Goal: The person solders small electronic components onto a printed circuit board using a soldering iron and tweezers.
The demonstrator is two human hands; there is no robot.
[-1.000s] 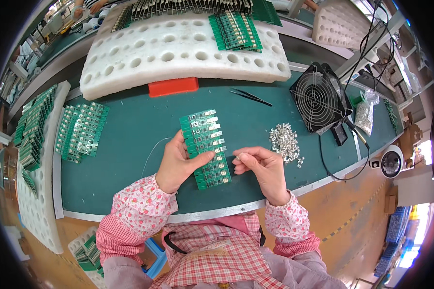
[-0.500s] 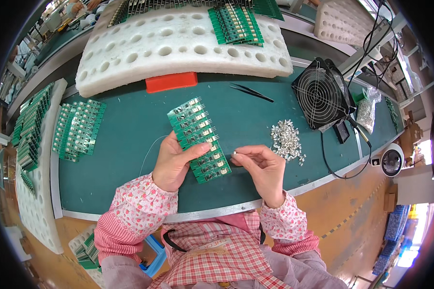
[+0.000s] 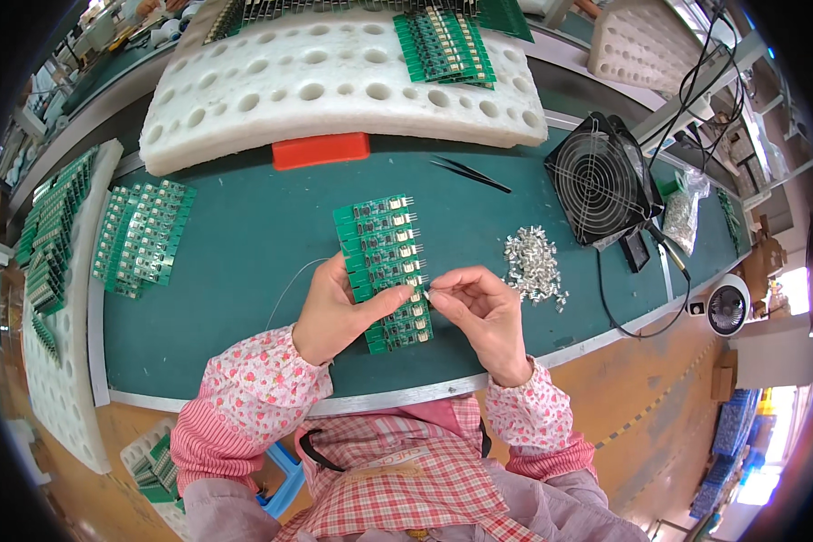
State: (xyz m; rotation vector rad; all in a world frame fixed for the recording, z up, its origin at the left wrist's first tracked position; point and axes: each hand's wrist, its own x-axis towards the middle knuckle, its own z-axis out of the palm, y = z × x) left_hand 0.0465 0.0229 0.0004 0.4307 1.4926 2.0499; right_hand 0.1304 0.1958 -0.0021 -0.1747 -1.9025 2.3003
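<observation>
1. Right hand (image 3: 479,307): I see thumb and index finger pinched together on a small pale part (image 3: 427,292), mostly hidden by the fingertips. They're at the board's right edge; can't tell if the part touches it.
2. Left hand (image 3: 348,303): fingers gripping the green circuit board (image 3: 377,246), thumb across its face, the others behind it.
3. Board sits over the bench (image 3: 235,271), in front of the person, long side running away from the body, pins sticking out on the right.
4. Pile of small shiny parts (image 3: 533,265) lies just right of the right hand.
5. Beyond the hands I have black tweezers (image 3: 471,174), lying flat at a slant.
6. Far right: black fan (image 3: 596,176), clear bag (image 3: 684,217) just past it.
7. Far side: white foam block (image 3: 289,104) with holes, red box (image 3: 321,151) at its near edge.
8. Left: stacked green boards (image 3: 144,237) on the bench.
</observation>
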